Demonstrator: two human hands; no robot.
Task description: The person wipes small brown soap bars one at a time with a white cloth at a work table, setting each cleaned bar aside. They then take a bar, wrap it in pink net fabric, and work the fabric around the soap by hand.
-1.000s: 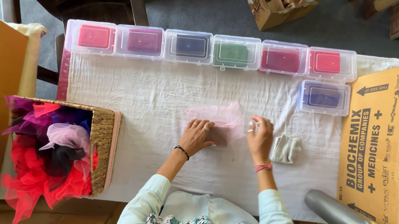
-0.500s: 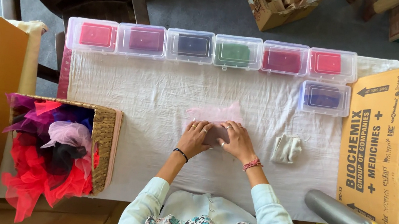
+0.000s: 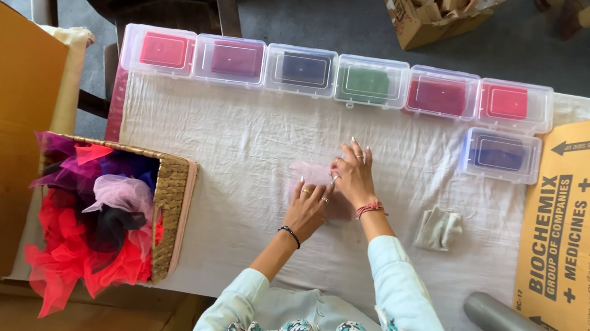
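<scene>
head view: white tablecloth [image 3: 235, 140] (grey floor [image 3: 314, 1])

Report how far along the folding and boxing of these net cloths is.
Done: seven clear lidded boxes on the white tablecloth each hold a coloured piece. In hand: the left hand and right hand press a pale pink net cloth flat, partly folded. Left: the wicker basket holds a heap of red, purple and pink net pieces.
</scene>
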